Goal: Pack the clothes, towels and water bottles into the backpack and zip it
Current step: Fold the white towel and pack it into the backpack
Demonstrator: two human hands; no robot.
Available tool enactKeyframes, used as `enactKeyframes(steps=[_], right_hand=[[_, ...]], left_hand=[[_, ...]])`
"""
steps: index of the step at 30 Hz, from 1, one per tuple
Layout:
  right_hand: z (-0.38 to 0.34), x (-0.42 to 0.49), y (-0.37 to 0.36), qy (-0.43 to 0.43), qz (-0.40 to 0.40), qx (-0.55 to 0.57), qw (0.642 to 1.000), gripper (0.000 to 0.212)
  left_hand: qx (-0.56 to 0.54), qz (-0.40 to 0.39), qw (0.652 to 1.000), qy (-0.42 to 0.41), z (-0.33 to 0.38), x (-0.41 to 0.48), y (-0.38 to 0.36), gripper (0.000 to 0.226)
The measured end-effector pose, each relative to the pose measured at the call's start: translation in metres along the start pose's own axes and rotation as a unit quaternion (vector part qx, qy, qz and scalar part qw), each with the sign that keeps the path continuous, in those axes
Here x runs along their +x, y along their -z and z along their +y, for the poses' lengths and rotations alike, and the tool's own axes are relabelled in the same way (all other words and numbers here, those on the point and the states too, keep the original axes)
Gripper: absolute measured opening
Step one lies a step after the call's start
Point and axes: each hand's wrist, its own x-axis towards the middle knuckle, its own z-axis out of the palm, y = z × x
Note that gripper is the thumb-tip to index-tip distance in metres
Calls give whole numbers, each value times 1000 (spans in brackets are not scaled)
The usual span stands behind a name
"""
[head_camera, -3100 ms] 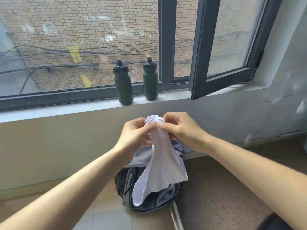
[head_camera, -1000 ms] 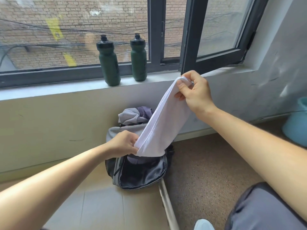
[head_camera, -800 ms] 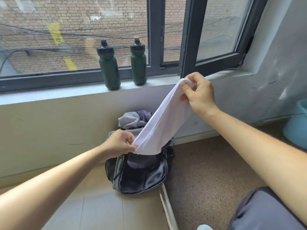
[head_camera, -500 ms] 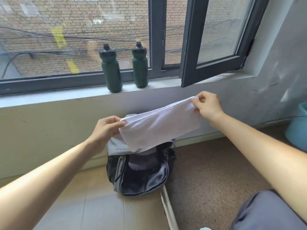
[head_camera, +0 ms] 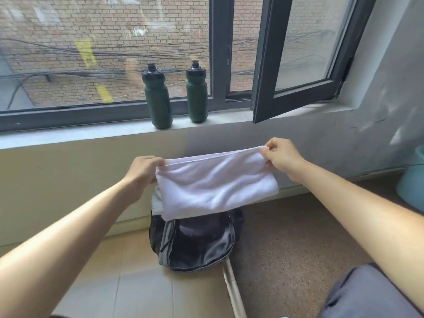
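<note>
White folded terry towel (head_camera: 215, 184) is stretched level between both hands: left hand (head_camera: 143, 172) pinches one top corner, right hand (head_camera: 283, 157) the other. Under it, open black and grey backpack (head_camera: 197, 246) stands on the floor. Farther, left dark green bottle (head_camera: 158, 99) and right dark green bottle (head_camera: 197, 95) stand upright on the grey window sill (head_camera: 91, 134).

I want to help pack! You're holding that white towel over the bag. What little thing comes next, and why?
Probably lower the folded white cloth towel into the open black fabric backpack. The left hand and right hand each pinch a top end, and it hangs over the unzipped mouth.
</note>
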Motion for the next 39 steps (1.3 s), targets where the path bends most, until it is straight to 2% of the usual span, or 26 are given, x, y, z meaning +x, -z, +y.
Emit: enactKeyframes(steps=[3, 6, 13, 15, 19, 20, 23, 25, 30, 33, 39], right_hand=[[0, -1, 2, 3, -8, -11, 1000, 22], [-3, -4, 1, 14, -9, 16, 1000, 24], [-23, -5, -6, 64, 51, 87, 993, 29], [-28, -6, -9, 67, 64, 93, 991, 29], [-32, -5, -14, 30, 83, 95, 992, 26], [-32, -5, -14, 19, 86, 101, 991, 25], [-31, -3, -12, -8, 94, 116, 989, 23], [-28, -3, -10, -11, 98, 113, 989, 22], [-22, -9, -7, 16, 92, 52, 994, 23], [-23, -12, -9, 19, 84, 38, 996, 23], [-36, -18, -16, -13, 53, 110, 992, 31]], left_hand=[[-57, -19, 996, 61, -1, -8, -3, 16], [-69, -33, 994, 78, -1, -9, 2, 15], [-162, -97, 967, 170, 4, -14, 1, 14], [-178, -115, 958, 192, 2, -13, -1, 23], [-190, -193, 945, 184, -2, -13, -5, 73], [-175, -212, 946, 172, -1, -16, -5, 74], [-143, -244, 952, 119, 2, -22, -5, 52], [-153, -224, 957, 101, -1, -20, -6, 51], [-173, -74, 979, 80, -5, -8, -8, 40], [-172, -13, 983, 61, -2, -8, -14, 32], [-171, 44, 983, 50, 17, -23, -23, 31]])
